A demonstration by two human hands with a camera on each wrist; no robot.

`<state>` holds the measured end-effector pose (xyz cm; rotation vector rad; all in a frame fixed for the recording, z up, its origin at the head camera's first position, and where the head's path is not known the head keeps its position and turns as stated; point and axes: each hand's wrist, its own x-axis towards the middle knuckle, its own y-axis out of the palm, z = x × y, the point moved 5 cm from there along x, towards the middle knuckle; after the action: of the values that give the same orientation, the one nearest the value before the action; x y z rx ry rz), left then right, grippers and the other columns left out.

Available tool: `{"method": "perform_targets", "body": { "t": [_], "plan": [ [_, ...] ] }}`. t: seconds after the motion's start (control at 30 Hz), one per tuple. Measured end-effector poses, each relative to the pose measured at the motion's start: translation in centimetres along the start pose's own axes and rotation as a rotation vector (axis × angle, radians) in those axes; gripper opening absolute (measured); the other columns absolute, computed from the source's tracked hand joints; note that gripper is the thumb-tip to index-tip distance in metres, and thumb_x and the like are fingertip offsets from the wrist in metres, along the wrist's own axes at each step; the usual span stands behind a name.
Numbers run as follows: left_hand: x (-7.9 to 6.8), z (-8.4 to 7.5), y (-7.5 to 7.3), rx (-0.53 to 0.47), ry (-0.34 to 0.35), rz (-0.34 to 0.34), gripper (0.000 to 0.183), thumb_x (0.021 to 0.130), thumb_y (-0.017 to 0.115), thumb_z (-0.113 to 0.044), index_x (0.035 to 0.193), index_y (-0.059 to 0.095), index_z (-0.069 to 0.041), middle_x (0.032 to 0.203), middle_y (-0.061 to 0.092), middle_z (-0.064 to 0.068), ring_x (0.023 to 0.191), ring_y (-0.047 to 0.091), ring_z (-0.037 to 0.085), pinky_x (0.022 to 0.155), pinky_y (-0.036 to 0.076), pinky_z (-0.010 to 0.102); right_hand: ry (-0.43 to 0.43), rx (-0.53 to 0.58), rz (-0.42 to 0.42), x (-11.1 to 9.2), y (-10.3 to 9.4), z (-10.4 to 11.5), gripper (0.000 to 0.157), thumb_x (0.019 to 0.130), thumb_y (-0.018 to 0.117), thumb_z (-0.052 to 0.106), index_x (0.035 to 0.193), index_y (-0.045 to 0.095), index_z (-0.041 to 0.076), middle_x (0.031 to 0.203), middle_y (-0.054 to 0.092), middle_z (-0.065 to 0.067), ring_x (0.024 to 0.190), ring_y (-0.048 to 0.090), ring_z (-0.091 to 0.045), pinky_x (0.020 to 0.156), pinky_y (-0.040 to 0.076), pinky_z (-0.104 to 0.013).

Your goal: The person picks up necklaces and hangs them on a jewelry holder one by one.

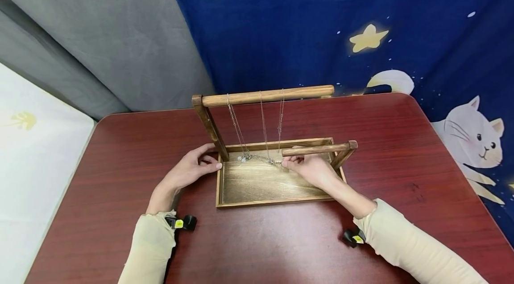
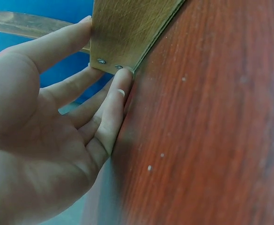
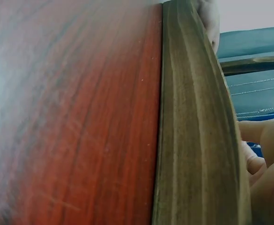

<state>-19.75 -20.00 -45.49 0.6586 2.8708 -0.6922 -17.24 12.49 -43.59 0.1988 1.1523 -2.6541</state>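
Note:
A wooden jewelry stand (image 1: 259, 203) with a shallow tray base stands on the table. Several thin necklaces (image 1: 263, 119) hang from its taller bar (image 1: 269, 96). My left hand (image 1: 192, 169) holds the tray's left end beside the tall post (image 1: 210, 128); in the left wrist view its thumb and fingers (image 2: 66, 89) touch the screwed end board (image 2: 122, 37). Under the lower bar (image 1: 317, 149), my right hand (image 1: 315, 170) pinches a silver chain (image 1: 263, 158) stretching left toward a small sparkling pendant (image 1: 243, 158). The bar partly hides the right fingers.
The stand rests on a dark red table (image 1: 140, 141). Behind it hang a grey curtain (image 1: 120, 30) and a blue curtain (image 1: 281, 21) with stars and a cat. The lower bar's short post (image 1: 341, 159) rises beside the right wrist.

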Motion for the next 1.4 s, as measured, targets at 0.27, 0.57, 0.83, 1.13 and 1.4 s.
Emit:
{"method": "perform_targets", "body": {
  "t": [0.27, 0.57, 0.83, 1.13, 1.4],
  "plan": [
    [0.1, -0.3, 0.0, -0.001, 0.014, 0.005, 0.071, 0.092, 0.072, -0.016, 0.148, 0.035, 0.008, 0.108, 0.068, 0.018, 0.099, 0.065, 0.024, 0.082, 0.048, 0.021, -0.071, 0.126, -0.017, -0.6, -0.5, 0.8, 0.015, 0.09, 0.074, 0.032, 0.096, 0.073, 0.018, 0.087, 0.069, 0.006, 0.079, 0.061, -0.011, 0.074, 0.048, -0.032],
    [0.2, -0.2, 0.2, -0.011, 0.015, 0.005, 0.071, 0.092, 0.072, -0.014, 0.148, 0.034, 0.008, 0.106, 0.068, 0.018, 0.095, 0.065, 0.022, 0.081, 0.048, 0.021, -0.078, 0.328, 0.055, -1.4, -0.5, 0.8, 0.018, 0.09, 0.075, 0.017, 0.106, 0.074, 0.011, 0.099, 0.073, -0.001, 0.092, 0.07, -0.014, 0.082, 0.054, -0.031],
    [0.1, -0.5, 0.1, -0.003, 0.019, 0.0, 0.07, 0.092, 0.072, -0.015, 0.147, 0.036, 0.008, 0.107, 0.068, 0.018, 0.096, 0.065, 0.023, 0.081, 0.048, 0.021, -0.021, 0.568, 0.105, -2.1, -0.5, 0.7, 0.022, 0.09, 0.075, 0.014, 0.107, 0.07, 0.002, 0.099, 0.073, -0.015, 0.085, 0.07, -0.015, 0.078, 0.056, -0.03],
    [0.1, -0.4, 0.1, 0.01, 0.015, 0.006, 0.07, 0.092, 0.072, -0.016, 0.147, 0.036, 0.007, 0.107, 0.068, 0.017, 0.096, 0.066, 0.022, 0.082, 0.047, 0.021, 0.039, 0.63, 0.143, -3.1, -0.9, 0.5, 0.026, 0.089, 0.076, 0.019, 0.109, 0.068, 0.003, 0.093, 0.071, -0.013, 0.084, 0.067, -0.019, 0.083, 0.053, -0.031],
    [0.0, -0.2, 0.0, 0.025, 0.009, -0.006, 0.07, 0.092, 0.072, -0.018, 0.148, 0.037, 0.006, 0.111, 0.067, 0.018, 0.096, 0.065, 0.02, 0.081, 0.048, 0.022, -0.064, 0.786, 0.24, -4.1, -1.6, 1.4, 0.027, 0.092, 0.068, 0.004, 0.114, 0.063, -0.012, 0.099, 0.07, -0.018, 0.083, 0.067, -0.013, 0.078, 0.057, -0.034]
  ]
}}
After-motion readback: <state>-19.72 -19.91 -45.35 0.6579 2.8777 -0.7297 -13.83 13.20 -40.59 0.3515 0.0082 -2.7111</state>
